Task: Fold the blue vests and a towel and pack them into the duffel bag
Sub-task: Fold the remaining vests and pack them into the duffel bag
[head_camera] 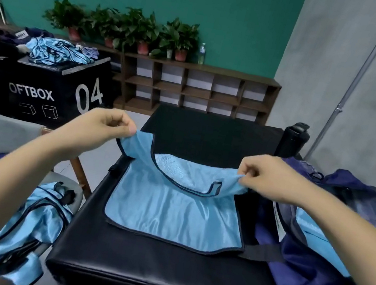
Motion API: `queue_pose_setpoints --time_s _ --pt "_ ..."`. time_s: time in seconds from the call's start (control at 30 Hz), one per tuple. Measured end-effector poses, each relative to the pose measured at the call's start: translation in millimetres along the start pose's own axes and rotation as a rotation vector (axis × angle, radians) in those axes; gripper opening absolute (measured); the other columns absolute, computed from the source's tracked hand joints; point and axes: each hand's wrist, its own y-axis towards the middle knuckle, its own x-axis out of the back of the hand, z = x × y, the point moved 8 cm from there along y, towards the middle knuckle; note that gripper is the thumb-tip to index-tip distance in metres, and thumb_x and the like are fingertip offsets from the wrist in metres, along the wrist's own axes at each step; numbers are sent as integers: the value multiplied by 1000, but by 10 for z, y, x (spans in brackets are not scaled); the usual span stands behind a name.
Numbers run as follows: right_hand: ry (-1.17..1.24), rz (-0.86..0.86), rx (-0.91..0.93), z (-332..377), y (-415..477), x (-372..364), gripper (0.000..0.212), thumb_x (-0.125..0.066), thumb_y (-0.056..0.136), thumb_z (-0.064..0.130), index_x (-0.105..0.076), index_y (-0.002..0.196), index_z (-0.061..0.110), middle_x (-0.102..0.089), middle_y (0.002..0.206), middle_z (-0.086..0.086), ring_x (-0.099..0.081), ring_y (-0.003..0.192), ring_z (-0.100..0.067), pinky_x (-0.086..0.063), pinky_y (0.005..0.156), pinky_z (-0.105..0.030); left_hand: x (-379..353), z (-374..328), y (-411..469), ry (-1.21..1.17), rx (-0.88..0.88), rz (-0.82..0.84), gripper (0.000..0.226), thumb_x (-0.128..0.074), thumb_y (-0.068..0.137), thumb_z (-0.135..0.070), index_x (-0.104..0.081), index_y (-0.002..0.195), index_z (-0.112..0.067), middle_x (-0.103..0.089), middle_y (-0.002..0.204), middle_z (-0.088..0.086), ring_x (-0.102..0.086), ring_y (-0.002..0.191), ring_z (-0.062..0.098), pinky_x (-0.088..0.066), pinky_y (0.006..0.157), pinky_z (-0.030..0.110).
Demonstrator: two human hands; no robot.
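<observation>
Black box (pixel 158 275): left hand (pixel 99 126) and right hand (pixel 268 176) each pinch a shoulder of one vest (pixel 170 209); one bag (pixel 309 276) lies beside it.

Eyes up and to your left: the black box (pixel 42 81) is doing nearly all the talking. Its near face carries white capitals (pixel 31 91), and what you can read is "OFTBOX". Just under that word sit two small white outline drawings (pixel 38 110) of boxes, side by side. Round the corner, on the box's right-hand face, there are big white numerals (pixel 88 97): "04". On top of the box, a dark cloth (pixel 9 36) shows a small white label (pixel 22 34), its print too small to read. Well to the right of the box, the duffel bag (pixel 307 284) has a white tag (pixel 279 223) at its opening, and that is blurred and unreadable too.
</observation>
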Motion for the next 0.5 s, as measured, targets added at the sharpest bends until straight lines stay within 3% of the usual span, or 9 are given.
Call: queue_pose_setpoints --time_s 0.1,0.2,0.27,0.37,0.5 --pt "-79 71 16 29 -195 -297 14 -70 90 23 -64 79 30 -71 79 13 -63 72 -3 -48 64 -19 -162 106 -219 9 17 86 19 -73 100 -35 -78 100 -18 -77 98 9 -68 86 16 -52 90 34" --pt "-163 163 28 26 -357 -573 18 -67 90 22 -59 78 33 -67 81 14 -61 76 -4 -41 62 -16 -279 283 -368 21 38 138 19 -73 100 -37 -78 103 -19 -77 99 9 -72 100 30 -54 103 46" --pt "-189 210 32 -5 -427 -734 18 -66 88 21 -57 79 33 -65 80 13 -59 75 -4 -39 61 -18 -370 392 -453 22 60 174 17 -74 100 -35 -78 103 -19 -78 99 5 -74 102 25 -56 104 43" --pt "-179 254 27 -79 -488 -939 12 -64 83 19 -59 80 30 -65 80 14 -60 77 -5 -37 62 -17 -494 537 -552 116 108 249 11 -75 100 -33 -79 98 -23 -79 96 -4 -72 91 10 -52 91 27" --pt "-153 294 29 -165 -549 -1126 12 -60 82 20 -56 83 30 -65 84 14 -61 86 -12 -36 67 -17 -628 769 -671 220 163 409 8 -76 99 -27 -80 93 -25 -78 91 -11 -65 77 -2 -47 78 17"
